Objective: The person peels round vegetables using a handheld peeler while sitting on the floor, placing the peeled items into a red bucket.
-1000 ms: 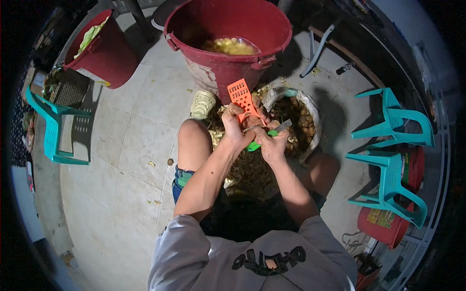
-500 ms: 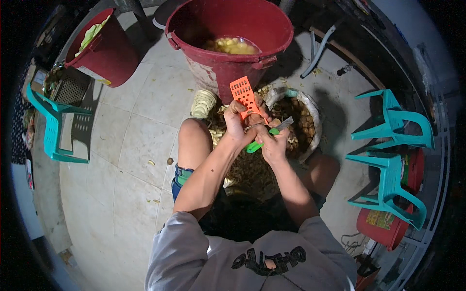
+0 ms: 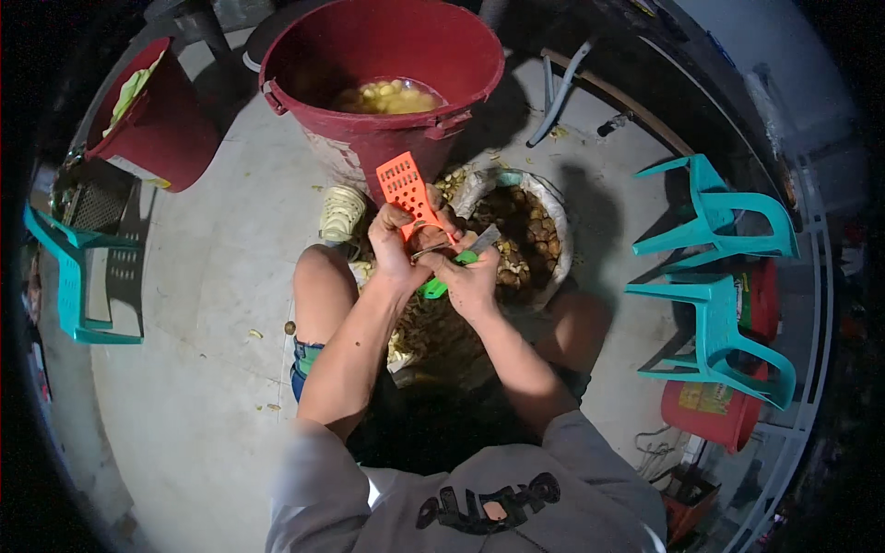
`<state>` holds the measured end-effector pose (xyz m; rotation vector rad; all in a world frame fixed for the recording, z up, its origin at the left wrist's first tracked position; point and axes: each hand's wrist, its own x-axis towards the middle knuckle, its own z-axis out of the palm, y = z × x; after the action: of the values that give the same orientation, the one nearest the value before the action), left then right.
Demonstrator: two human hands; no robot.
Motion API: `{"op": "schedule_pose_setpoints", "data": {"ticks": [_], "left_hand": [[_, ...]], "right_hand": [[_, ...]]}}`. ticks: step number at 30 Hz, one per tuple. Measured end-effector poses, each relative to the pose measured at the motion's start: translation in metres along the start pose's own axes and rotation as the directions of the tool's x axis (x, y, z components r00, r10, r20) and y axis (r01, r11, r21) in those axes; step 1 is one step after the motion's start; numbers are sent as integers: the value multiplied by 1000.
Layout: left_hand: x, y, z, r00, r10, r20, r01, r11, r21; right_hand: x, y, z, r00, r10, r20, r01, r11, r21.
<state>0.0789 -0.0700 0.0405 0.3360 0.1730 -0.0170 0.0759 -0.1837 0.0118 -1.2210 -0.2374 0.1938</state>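
Observation:
My left hand [image 3: 392,244] grips an orange flat plastic tool [image 3: 406,189] with slots and round holes, like a grater-peeler, its slotted end pointing up and away. Close against it, my right hand [image 3: 470,281] is closed around a green-handled knife [image 3: 485,238], whose short, broad metal blade points up to the right. Both hands meet over a heap of peelings [image 3: 442,336] between my legs. Just beyond the right hand stands an open white sack [image 3: 559,217] of round brown tubers [image 3: 535,230]. Whether anything small sits between my fingers is hidden.
A large red tub [image 3: 295,60] ahead holds pale peeled pieces [image 3: 392,96] in liquid. Another red bucket [image 3: 171,134] stands far left. Teal plastic chairs [image 3: 83,276] flank both sides. At right sits a red container [image 3: 705,415]. A bent grey tube [image 3: 558,97] lies beyond the sack.
The whole view has shifted, so the tub, sack and hands appear farther left. Both hands keep their grips on the orange tool and the knife, with little change in pose.

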Motion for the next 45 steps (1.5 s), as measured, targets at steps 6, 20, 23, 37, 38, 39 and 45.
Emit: {"op": "schedule_pose_setpoints", "data": {"ticks": [6,20,23,37,38,39,45], "left_hand": [[0,0,-2,998,13,62,-9,999,-53],[4,15,-17,990,69,119,-78,994,77],[7,10,-15,934,103,343,-149,982,113],[27,-50,-17,904,59,423,-332,-528,782],[29,-58,-17,905,25,426,-333,-583,741],[34,-73,-14,905,3,425,-345,-581,738],[52,-124,-9,831,100,547,-465,-417,781]], "right_hand": [[3,6,-3,999,-49,10,49,999,23],[31,-30,-59,953,282,106,-217,886,-409],[43,-41,-123,968,245,49,-147,717,-681],[21,-77,-162,982,185,46,-120,788,-604],[23,-68,-155,974,210,83,-110,763,-636],[25,-63,-155,967,232,104,-104,733,-672],[38,-49,-227,990,-71,-124,-86,400,-912]]}}
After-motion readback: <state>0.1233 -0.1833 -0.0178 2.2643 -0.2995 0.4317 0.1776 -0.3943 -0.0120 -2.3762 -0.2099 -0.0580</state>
